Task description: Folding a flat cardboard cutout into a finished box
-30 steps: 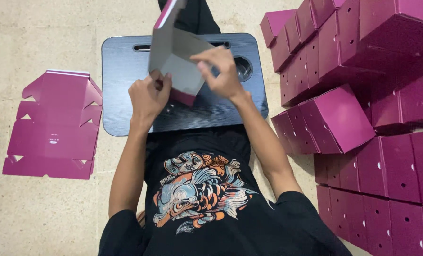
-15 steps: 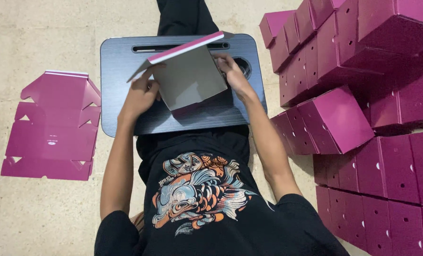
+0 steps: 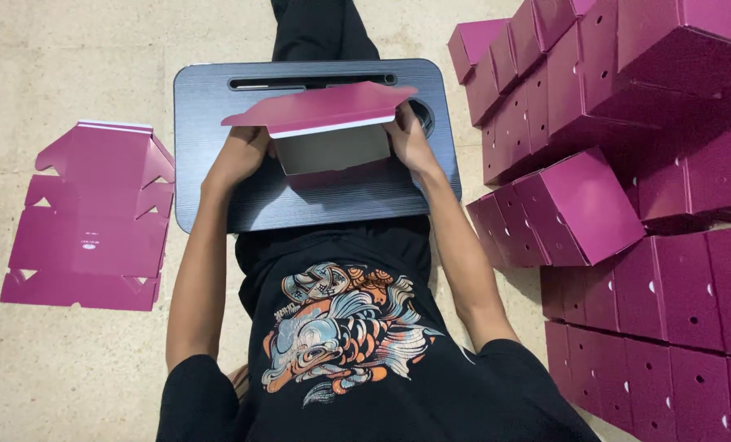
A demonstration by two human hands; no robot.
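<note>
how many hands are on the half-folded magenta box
2: the left hand grips the half-folded box at its left end, the right hand at its right end, over the lap desk.

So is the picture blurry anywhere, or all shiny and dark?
Head view: mostly sharp, evenly lit. The magenta box between the left hand and right hand casts a soft shadow on the dark lap tray; the stacked boxes show mild sheen, no harsh glare.
</note>
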